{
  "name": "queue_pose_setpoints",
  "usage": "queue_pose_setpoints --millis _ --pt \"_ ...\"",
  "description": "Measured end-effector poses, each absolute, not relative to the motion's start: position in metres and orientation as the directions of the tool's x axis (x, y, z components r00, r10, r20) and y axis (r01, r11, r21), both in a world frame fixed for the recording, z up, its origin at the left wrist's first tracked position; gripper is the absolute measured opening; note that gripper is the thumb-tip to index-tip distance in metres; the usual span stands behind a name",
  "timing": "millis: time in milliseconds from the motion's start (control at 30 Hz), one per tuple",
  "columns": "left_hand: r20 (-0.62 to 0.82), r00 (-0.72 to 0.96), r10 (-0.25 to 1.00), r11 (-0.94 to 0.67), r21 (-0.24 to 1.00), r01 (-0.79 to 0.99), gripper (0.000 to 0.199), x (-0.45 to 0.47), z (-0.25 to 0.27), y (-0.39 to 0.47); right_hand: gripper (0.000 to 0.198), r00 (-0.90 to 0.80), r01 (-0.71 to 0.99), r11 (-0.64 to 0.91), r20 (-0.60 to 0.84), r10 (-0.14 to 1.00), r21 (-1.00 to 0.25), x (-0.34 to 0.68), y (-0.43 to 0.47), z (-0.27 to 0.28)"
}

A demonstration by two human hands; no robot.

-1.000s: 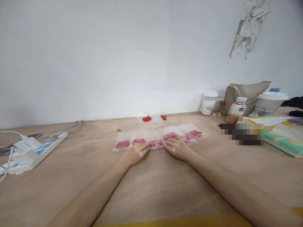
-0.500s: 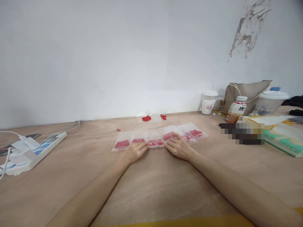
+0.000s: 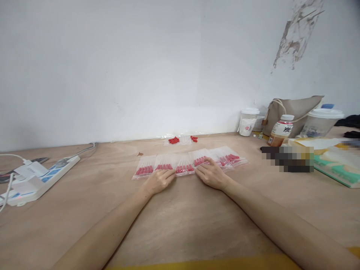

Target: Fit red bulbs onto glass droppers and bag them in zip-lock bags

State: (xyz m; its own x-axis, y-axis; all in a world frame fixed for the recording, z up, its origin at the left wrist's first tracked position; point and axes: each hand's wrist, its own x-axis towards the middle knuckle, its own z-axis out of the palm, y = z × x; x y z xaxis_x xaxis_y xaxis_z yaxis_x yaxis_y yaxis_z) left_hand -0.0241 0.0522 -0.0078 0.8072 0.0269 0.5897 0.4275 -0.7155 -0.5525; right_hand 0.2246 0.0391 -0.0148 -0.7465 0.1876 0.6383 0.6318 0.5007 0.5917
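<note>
Several clear plastic bags with red, finger-shaped pieces lie in a row on the brown-covered table. The middle plastic bag [image 3: 184,168] lies flat between my hands, its red pieces lined up side by side. My left hand [image 3: 161,180] is closed, with its fingertips at that bag's lower left corner. At its lower right corner, my right hand [image 3: 211,175] has its fingers bent and pinched; the thumb is mostly hidden. Beyond my left hand is the far-left bag [image 3: 144,165]; past my right hand is the far-right bag [image 3: 228,156].
Loose red pieces [image 3: 174,140] lie on clear plastic by the wall. A white power strip [image 3: 42,187] with plugs sits at left. On the right are a lidded paper cup [image 3: 247,123], a drink bottle [image 3: 280,131], a grey bag [image 3: 298,108] and a green packet [image 3: 334,165].
Both hands stay at the middle bag's lower corners, with barely any movement. The row of bags looks the same; the view has shifted very slightly.
</note>
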Motion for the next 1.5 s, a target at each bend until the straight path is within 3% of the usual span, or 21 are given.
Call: queue_pose_setpoints --millis 233,533,733,1300,1500 --pt "0.625 0.779 0.041 -0.732 -0.512 0.449 0.020 -0.022 -0.007 0.051 0.025 -0.731 0.648 0.500 0.654 0.197 0.574 0.225 0.039 -0.014" --pt "0.671 0.739 0.066 -0.746 -0.458 0.483 0.017 -0.019 -0.007 0.051 0.020 -0.729 0.620 0.531 0.674 0.117 0.578 0.221 0.042 -0.013" --pt "0.670 0.739 0.072 -0.767 -0.436 0.470 0.016 0.003 -0.007 0.053 0.026 -0.696 0.656 0.534 0.702 0.154 0.533 0.208 0.041 -0.014" --pt "0.589 0.807 -0.045 -0.747 -0.556 0.365 0.017 0.008 -0.007 0.051 0.027 -0.698 0.645 0.563 0.699 0.158 0.517 0.200 0.034 -0.016" --pt "0.588 0.809 -0.020 -0.739 -0.554 0.384 0.018 -0.005 -0.003 0.053 0.026 -0.635 0.700 0.568 0.742 0.216 0.433 0.211 0.037 -0.019"
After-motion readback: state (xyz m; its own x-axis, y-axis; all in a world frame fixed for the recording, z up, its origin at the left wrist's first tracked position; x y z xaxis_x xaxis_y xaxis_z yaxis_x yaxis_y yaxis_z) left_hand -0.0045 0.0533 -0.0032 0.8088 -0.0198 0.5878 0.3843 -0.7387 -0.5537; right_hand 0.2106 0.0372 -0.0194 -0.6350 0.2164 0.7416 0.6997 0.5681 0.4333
